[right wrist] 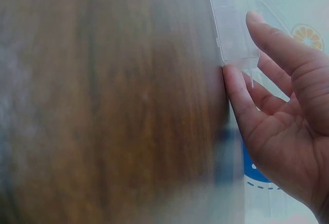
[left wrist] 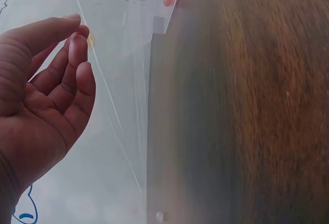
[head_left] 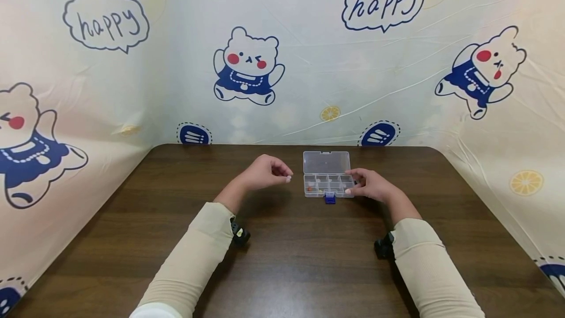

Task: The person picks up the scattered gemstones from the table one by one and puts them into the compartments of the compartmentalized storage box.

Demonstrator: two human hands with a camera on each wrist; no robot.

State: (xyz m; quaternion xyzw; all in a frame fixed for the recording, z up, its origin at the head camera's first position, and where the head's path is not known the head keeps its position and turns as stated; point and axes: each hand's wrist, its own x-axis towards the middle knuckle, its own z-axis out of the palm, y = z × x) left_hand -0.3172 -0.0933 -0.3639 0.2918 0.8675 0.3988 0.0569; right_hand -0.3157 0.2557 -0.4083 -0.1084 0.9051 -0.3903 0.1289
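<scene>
A clear plastic compartment box (head_left: 328, 186) lies on the table with its lid (head_left: 326, 162) raised at the back. Its blue latch (head_left: 330, 199) hangs at the front. Inside the left compartment is an orange bead (left wrist: 168, 0). Just left of the box, my left hand (head_left: 267, 172) is above the table, thumb and fingertip pinching a tiny whitish bead (head_left: 289, 177), mostly covered by the fingers. My right hand (head_left: 372, 184) holds the box's right end, with digits at front and back; the right wrist view shows a fingertip (right wrist: 232, 75) at its corner.
The brown wooden table (head_left: 291, 259) ends at a patterned wall cloth (head_left: 309, 63). In the left wrist view, a small clear bead-like thing (left wrist: 160, 217) is near the table's far edge. A white round object (head_left: 156, 310) shows at the bottom left, cut off by the frame.
</scene>
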